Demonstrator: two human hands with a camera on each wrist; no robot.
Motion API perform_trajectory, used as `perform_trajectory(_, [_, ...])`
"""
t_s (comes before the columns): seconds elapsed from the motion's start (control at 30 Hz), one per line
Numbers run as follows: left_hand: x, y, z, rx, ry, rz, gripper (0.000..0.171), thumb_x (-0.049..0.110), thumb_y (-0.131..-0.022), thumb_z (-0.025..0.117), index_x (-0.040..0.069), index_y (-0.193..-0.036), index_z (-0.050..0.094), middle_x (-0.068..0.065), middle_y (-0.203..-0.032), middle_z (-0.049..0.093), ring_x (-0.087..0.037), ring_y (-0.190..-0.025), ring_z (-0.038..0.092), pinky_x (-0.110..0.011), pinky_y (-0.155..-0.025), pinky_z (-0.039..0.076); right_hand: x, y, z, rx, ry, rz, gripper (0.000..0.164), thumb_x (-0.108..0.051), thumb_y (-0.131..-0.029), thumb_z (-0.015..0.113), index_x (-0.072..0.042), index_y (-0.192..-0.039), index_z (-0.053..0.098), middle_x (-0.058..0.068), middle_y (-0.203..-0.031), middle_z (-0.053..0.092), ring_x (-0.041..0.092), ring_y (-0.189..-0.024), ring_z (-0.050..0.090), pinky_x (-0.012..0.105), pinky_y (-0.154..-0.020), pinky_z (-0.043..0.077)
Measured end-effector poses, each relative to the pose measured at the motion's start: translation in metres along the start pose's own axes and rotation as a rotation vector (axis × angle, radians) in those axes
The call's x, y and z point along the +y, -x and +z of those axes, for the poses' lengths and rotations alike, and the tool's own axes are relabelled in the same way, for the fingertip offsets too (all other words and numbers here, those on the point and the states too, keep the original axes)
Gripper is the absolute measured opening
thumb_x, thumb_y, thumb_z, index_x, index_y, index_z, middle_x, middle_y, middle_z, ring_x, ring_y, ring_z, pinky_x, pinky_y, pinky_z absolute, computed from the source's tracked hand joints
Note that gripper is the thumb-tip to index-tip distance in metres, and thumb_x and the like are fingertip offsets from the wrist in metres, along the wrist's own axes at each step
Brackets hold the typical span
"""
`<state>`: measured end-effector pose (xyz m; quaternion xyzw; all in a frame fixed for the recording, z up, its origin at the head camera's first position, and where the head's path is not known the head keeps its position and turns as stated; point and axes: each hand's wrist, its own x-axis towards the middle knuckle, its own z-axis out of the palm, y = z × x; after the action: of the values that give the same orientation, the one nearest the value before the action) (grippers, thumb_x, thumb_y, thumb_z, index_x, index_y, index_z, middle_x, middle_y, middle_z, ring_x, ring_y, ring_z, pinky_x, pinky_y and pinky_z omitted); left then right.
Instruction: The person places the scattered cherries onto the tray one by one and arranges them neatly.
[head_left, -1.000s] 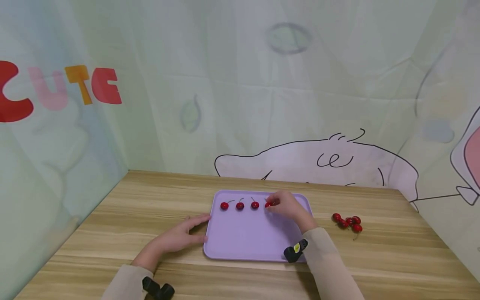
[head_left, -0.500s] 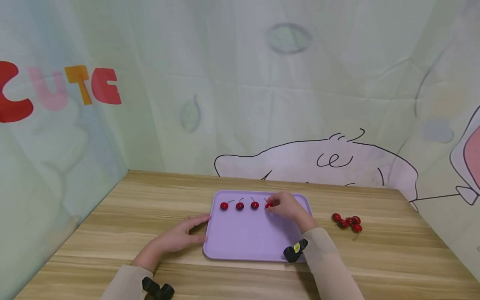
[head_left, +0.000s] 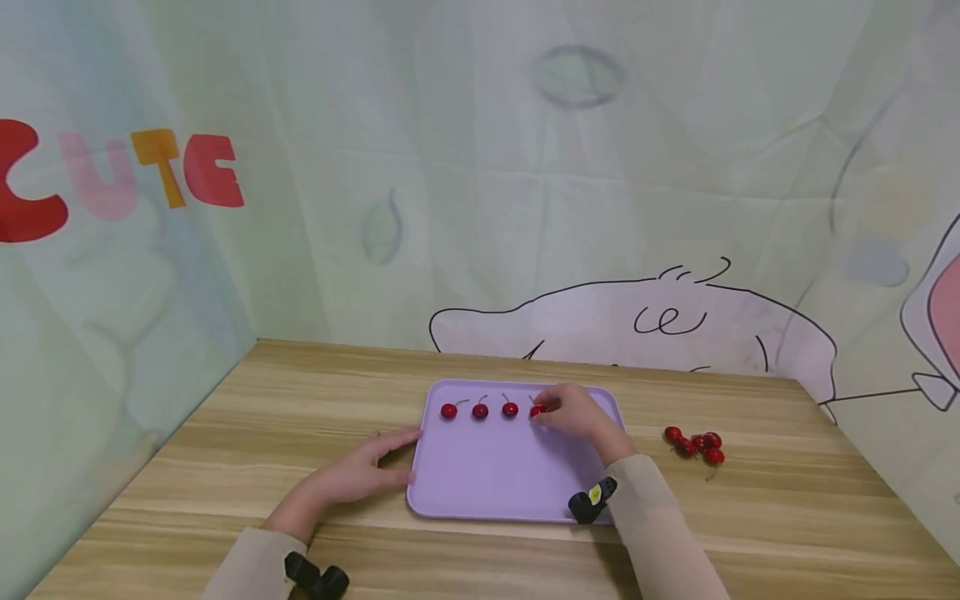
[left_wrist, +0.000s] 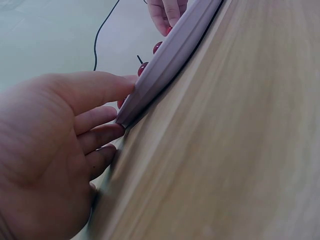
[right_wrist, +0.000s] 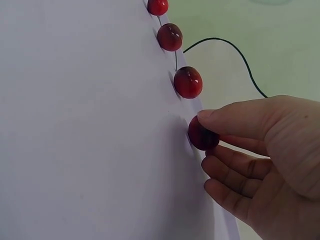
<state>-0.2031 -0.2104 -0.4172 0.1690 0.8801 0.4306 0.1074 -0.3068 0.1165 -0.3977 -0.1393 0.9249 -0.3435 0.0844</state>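
Observation:
My right hand (head_left: 573, 412) pinches a dark red cherry (right_wrist: 202, 134) between thumb and fingers, at the far right part of the purple tray (head_left: 495, 475). To its left, three more cherries stand in a row along the tray's far side: a left one (head_left: 448, 411), a middle one (head_left: 480, 411) and a right one (head_left: 510, 409), each with a thin stem. At the tray's left edge, my left hand (head_left: 356, 471) touches the rim with extended thumb and fingers. In the left wrist view, its fingertips (left_wrist: 127, 86) lie right at the tray's side.
Several loose cherries (head_left: 697, 444) lie in a cluster on the wooden table (head_left: 780, 517), right of the tray. A printed cloth backdrop (head_left: 480, 208) rises behind the table and on both sides. Black wrist cameras sit on both sleeves.

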Motion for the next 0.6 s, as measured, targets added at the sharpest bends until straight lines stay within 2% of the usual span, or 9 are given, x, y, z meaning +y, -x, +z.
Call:
perform_trajectory(0.37, [0.001, 0.001, 0.000, -0.002, 0.014, -0.011, 0.065, 0.029, -0.091, 0.067, 0.007, -0.146, 0.041, -0.017, -0.154, 0.032, -0.043, -0.145, 0.013, -0.062, -0.115, -0.004, 0.005, 0.006, -0.009, 0.037, 0.017, -0.014, 0.026, -0.013, -0.087, 0.070, -0.004, -0.111, 0.069, 0.007, -0.102, 0.067, 0.021, -0.093, 0.059, 0.037, -0.084, 0.054])
perform_trajectory(0.6, [0.000, 0.000, 0.000, 0.002, 0.001, 0.006, 0.065, 0.028, -0.091, 0.066, 0.005, -0.146, 0.041, -0.018, -0.154, 0.033, -0.040, -0.145, 0.017, -0.060, -0.116, -0.004, 0.009, 0.019, -0.031, 0.084, 0.064, -0.095, 0.030, -0.016, -0.088, 0.068, -0.001, -0.114, 0.068, 0.012, -0.105, 0.068, 0.023, -0.096, 0.061, 0.038, -0.081, 0.054])
